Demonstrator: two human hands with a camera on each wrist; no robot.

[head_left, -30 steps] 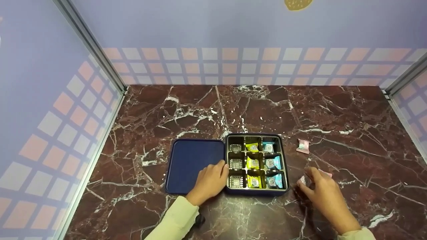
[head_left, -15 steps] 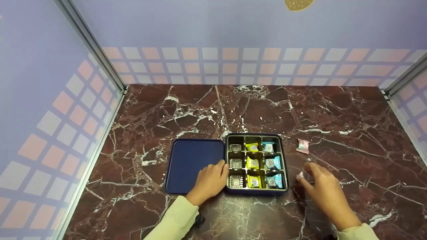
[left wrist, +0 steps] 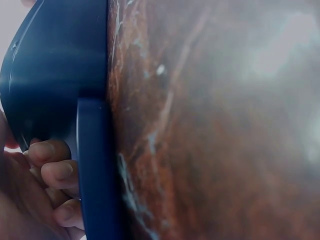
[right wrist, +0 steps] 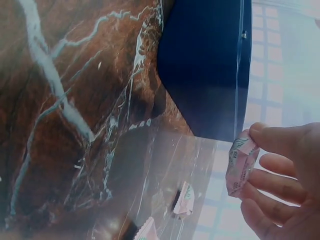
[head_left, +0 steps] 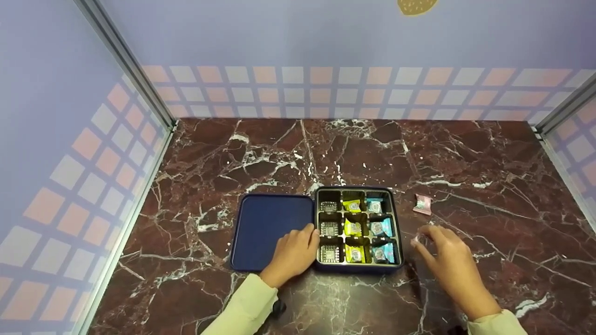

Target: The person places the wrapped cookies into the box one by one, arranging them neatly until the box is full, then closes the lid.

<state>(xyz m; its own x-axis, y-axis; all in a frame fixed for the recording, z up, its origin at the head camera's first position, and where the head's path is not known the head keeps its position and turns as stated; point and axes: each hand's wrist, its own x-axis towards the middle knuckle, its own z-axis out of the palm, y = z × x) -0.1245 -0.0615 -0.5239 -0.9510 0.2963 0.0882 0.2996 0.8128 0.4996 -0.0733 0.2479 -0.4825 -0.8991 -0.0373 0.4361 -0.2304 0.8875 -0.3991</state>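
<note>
A dark red marbled desk (head_left: 368, 302), veined in white, carries everything. On it stands a navy box (head_left: 358, 268) with rounded corners. Its matching lid (head_left: 270, 223) lies flat just beside it on the left. Inside the box, a shiny tray (head_left: 368, 239) divides the space into nine compartments: the left column shows ribbed bottoms, the middle column holds yellow candies (head_left: 353, 227) and the right column blue candies (head_left: 382, 227), one to a compartment.

The left hand (head_left: 296, 251) lies over the lid with bent fingers at the box's left wall; whether its grip closes on the rim cannot be told. The right hand (head_left: 449, 258) is above the desk, just right of the box, its grip pinching a pink candy (right wrist: 242, 162) between thumb and fingers. That wrapper is glossy, creased and faceted, with dark print. Two more pink-wrapped candies (right wrist: 185, 200) lie on the desk.
</note>
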